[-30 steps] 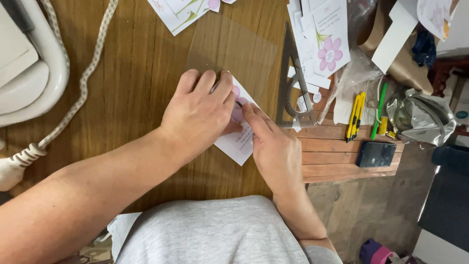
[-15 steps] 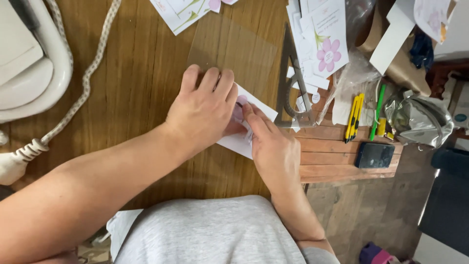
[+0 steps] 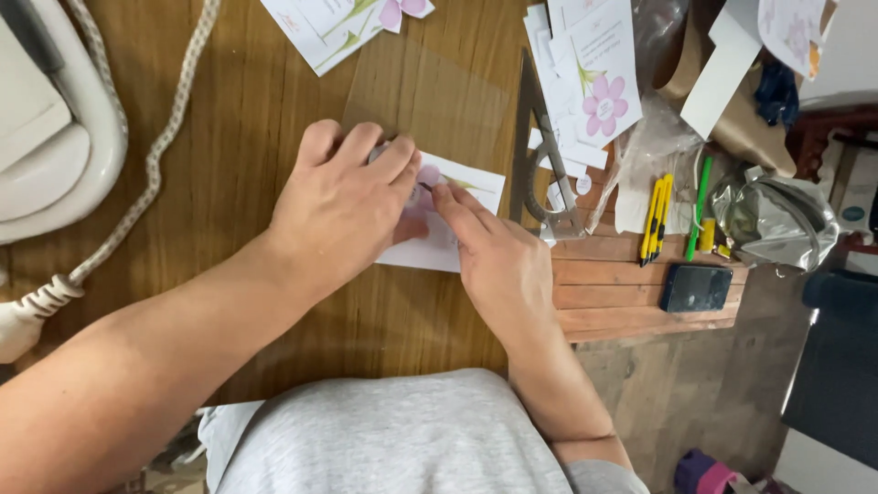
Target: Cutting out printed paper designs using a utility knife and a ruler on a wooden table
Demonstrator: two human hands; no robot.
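The grained wooden table [image 3: 229, 165] carries everything. At its middle lies a white paper card [image 3: 457, 220] printed with a pink flower, resting on a clear plastic sheet [image 3: 430, 96]. The left hand [image 3: 343, 206] presses flat on the card, fingers spread and gripping nothing. The right hand [image 3: 498, 265], just right of the card, pinches a thin dark tool, too small to identify. A clear set square [image 3: 540, 155] stands beyond the card's right edge; bare wood opens left.
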